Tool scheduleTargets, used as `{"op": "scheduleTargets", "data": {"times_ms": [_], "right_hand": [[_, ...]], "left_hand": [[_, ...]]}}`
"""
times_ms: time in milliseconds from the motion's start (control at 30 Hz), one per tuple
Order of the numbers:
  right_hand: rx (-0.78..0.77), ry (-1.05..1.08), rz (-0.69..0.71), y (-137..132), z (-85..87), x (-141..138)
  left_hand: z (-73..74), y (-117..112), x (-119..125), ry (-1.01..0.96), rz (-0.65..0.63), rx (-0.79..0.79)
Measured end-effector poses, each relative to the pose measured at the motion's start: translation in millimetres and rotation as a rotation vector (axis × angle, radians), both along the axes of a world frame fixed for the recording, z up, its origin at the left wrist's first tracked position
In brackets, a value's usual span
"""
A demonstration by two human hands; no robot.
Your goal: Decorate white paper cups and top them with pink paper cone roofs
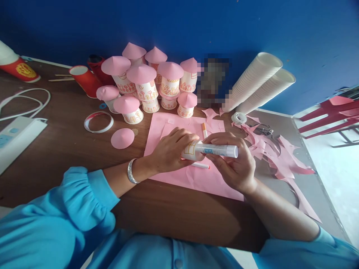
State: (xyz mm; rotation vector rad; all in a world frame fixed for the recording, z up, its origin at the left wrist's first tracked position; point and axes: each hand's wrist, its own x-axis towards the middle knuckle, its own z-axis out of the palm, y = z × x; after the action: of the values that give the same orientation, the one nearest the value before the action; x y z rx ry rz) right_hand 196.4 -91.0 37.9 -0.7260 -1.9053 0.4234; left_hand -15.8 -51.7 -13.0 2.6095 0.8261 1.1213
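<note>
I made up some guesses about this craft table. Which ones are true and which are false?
1. The right hand holds a white glue stick. True.
2. The paper sheet under the hands is green. False: it is pink.
3. A loose pink paper cone lies on the table. True.
4. The white cup stacks stand upright. False: they lie tipped on their sides.
5. The left hand has a silver bracelet on its wrist. True.

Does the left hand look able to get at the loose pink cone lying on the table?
Probably yes: the pink cone lies on the bare table beside the left hand, with nothing between them, though its fingers grip the glue stick.
</note>
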Motion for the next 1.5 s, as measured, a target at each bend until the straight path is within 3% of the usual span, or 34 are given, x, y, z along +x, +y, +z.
{"op": "scheduleTargets", "data": {"times_ms": [433,800,933,1067,1267,1367,1500], "right_hand": [[-0.092,0.027,-0.07,-0.2,1.2,1.1],[-0.446,0.128,-0.285,3.0,1.2,2.9],[-0.551,0.247,-0.252,7.3,2.1,3.3],[-0.415,0.304,-0.15,4.0,2.4,1.4],[-0.039,0.068,-0.158,-0.7,1.2,-0.3],[-0.005,0.02,-0.198,0.2,0.2,0.0],[-0.093,0.073,-0.244,0.5,-2.6,0.3]], "left_hand": [[2.9,1.2,-2.5,0.047,-0.022,0.068],[4.3,4.9,-5.9,0.021,-0.012,0.152],[4.7,6.0,-6.1,-0.044,-0.021,0.181],[2.8,6.6,-6.1,-0.046,-0.029,0.107],[3.0,3.1,-3.2,-0.037,-0.064,0.05],[3.7,2.1,-2.5,-0.038,-0.049,0.059],[3.0,2.7,-3.2,-0.039,-0.033,0.078]]}}
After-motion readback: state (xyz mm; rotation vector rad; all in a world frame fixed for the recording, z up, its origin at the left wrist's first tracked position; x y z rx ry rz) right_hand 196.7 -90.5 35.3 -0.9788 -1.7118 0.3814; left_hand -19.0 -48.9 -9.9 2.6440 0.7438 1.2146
